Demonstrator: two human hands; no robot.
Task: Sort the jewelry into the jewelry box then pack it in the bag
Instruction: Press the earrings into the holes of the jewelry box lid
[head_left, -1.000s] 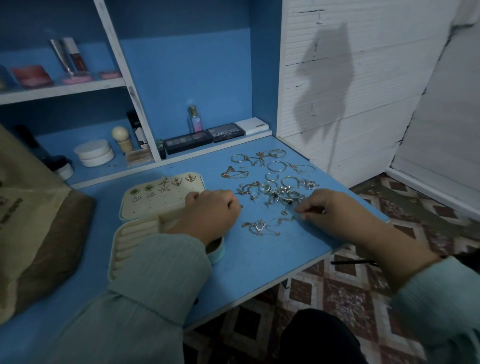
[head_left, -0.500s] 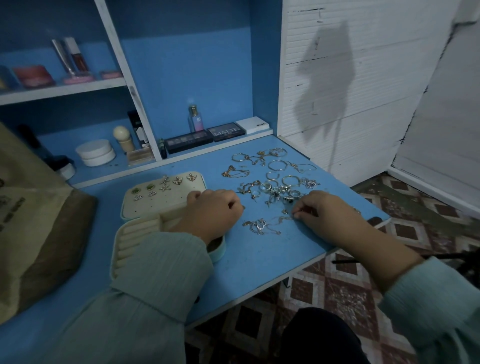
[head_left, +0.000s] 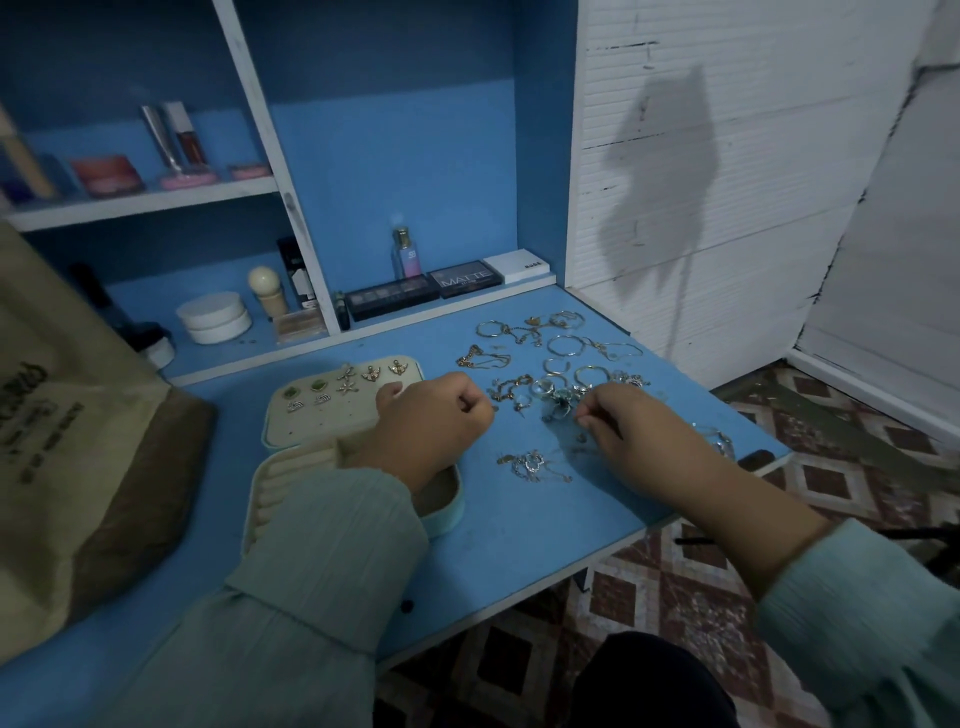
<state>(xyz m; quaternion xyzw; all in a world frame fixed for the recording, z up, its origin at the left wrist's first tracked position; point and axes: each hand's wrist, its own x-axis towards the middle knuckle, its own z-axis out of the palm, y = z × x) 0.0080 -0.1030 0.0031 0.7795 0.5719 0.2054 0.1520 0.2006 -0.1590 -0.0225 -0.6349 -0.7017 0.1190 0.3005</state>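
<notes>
The jewelry (head_left: 558, 364) lies spread on the blue table (head_left: 519, 519), at 3 o'clock from the open box (head_left: 332, 447). The left hand (head_left: 431, 426) is a fist over the box; I cannot tell if it holds anything. The right hand (head_left: 639, 441) pinches something tiny, and the bag (head_left: 67, 441) sits at 9 o'clock.

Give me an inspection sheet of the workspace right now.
Surface: blue table, loose jewelry spread on its right part.
Job's things: jewelry box open, earrings pinned in its lid; tan bag at left.
Clutter: makeup palettes, perfume bottle, round jar on the shelves.
Grippers: left hand curled above the box, grasp unclear; right hand fingers pinching at the ring cluster.
Cables: nothing seen.
Surroundings: white panelled wall, patterned floor.
</notes>
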